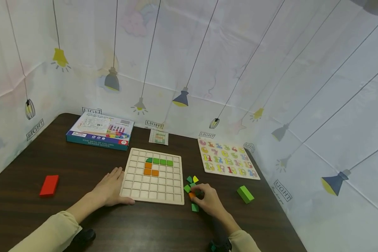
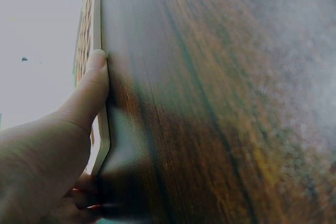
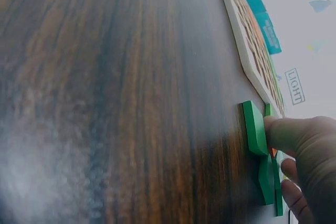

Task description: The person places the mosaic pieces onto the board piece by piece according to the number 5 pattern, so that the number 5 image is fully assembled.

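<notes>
A wooden grid board [image 1: 137,183] lies flat on the dark table, bearing a bent line of orange tiles [image 1: 148,165] and green tiles [image 1: 163,161]. My left hand [image 1: 111,189] rests at its near left corner, fingers fairly straight along the left side. Its thumb [image 2: 94,77] presses the near edge. Beyond the board's right side, my right hand [image 1: 210,200] pinches an orange block [image 1: 192,195] among loose pieces. Around it lie green blocks [image 1: 195,207] and a yellow rounded piece [image 1: 195,179]. In the right wrist view the thumb is beside a green block [image 3: 254,128].
A red block [image 1: 49,186] lies at the left, a light green block [image 1: 245,194] at the right. Behind the board are a boxed toy set [image 1: 97,141] and a small pattern card [image 1: 159,137]. A number board [image 1: 228,162] lies at the back right.
</notes>
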{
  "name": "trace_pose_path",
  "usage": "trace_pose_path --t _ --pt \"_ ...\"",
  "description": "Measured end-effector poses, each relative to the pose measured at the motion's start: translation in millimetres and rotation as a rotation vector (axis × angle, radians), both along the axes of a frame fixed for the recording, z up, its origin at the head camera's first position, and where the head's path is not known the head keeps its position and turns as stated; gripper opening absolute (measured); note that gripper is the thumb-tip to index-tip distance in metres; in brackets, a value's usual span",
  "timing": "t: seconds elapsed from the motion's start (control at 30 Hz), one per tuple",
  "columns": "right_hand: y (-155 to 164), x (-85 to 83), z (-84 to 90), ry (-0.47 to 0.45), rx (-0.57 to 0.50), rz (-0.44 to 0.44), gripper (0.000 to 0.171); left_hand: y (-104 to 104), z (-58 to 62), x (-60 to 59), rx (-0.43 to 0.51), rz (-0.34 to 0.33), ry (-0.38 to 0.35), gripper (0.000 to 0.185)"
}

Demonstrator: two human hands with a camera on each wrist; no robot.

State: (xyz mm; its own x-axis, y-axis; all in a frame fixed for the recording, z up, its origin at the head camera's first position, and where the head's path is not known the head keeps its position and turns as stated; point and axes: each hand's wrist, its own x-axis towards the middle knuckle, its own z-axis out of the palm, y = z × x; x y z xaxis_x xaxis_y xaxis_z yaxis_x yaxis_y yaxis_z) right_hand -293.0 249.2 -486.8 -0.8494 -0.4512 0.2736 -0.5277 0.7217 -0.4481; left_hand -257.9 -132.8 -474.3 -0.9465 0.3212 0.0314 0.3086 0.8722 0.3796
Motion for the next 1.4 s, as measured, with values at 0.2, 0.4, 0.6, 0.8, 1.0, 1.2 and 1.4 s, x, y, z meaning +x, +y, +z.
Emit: trace_pose_path --t 0.2,0.4,0.6,0.8,1.0,1.2,1.4 --pt "-0.2 -1.9 -0.8 -0.002 0.0 0.02 0.022 0.3 -1.1 -0.5 -0.003 -0.002 -0.009 0.12" --pt "-8.7 -6.5 6.7 0.047 -0.066 0.035 0.021 0.0 0.4 0.2 -0.006 -0.004 -0.005 0.119" --pt "-27.8 -19.3 4.6 0.124 -0.156 0.121 0.027 -2.6 -0.5 0.3 -0.004 0.003 -0.009 0.119" --pt "-48.0 -31.7 3.7 0.098 -0.165 0.125 0.028 -2.0 -2.3 -1.1 0.002 0.007 -0.016 0.12" --pt "-63.2 -43.0 3.0 0.107 -0.146 0.095 0.027 -1.4 -2.6 -2.6 -0.003 0.008 -0.016 0.121" --pt "-77.6 -51.2 2.0 0.106 -0.15 0.127 0.028 -1.3 -1.3 -1.0 -0.005 0.012 -0.022 0.12" --pt "-93.7 -57.7 0.9 0.088 -0.133 0.107 0.025 -1.4 -0.1 -1.1 -0.002 0.014 -0.028 0.119"
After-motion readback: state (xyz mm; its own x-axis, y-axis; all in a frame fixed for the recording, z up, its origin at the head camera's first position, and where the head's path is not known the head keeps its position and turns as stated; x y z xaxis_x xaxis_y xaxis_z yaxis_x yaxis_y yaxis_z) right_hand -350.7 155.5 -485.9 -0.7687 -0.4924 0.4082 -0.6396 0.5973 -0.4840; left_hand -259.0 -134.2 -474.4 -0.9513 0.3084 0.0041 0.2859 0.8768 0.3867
